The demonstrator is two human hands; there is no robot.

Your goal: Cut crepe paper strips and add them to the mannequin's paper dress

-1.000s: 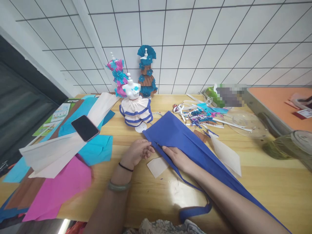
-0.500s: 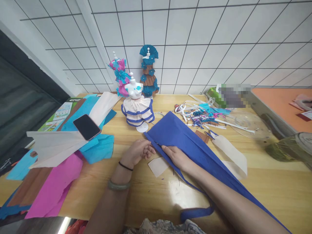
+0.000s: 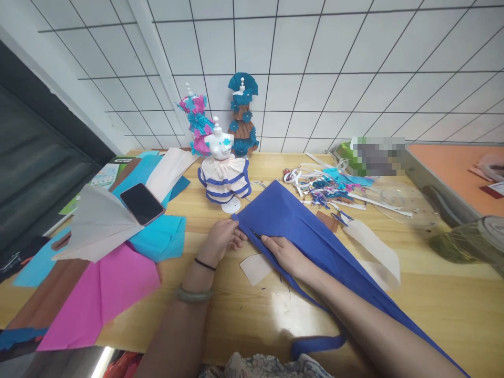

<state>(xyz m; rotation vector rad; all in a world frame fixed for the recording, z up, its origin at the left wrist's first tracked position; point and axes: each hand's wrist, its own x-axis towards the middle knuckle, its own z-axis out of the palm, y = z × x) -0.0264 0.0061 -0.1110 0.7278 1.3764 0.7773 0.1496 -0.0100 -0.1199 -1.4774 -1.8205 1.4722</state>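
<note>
A large blue sheet (image 3: pixel 291 215) lies slantwise across the wooden table, with a narrow strip partly separated along its near edge and curling below. My left hand (image 3: pixel 227 236) pinches the strip's end at the sheet's left corner. Dark scissors (image 3: pixel 255 234) show their blades on the sheet's edge; my right hand (image 3: pixel 285 254) is closed round them, its palm hiding the handles. Just behind the left corner stands a small white mannequin (image 3: pixel 219 144) in a cream skirt with blue bands. A cream scrap (image 3: pixel 255 268) lies between my hands.
Two decorated mannequins (image 3: pixel 199 123) (image 3: pixel 243 118) stand against the tiled wall. At left are coloured sheets (image 3: pixel 112 289) and a phone (image 3: pixel 142 203). Paper scraps (image 3: pixel 325 184), a clear plate (image 3: pixel 405 202), a cream strip (image 3: pixel 372 247) and a jar (image 3: pixel 464 241) are at right.
The scissor blades now show more over the blue sheet. My left hand has shifted slightly left. At left, the pink and pale sheets have changed shape, the pink one spreading right.
</note>
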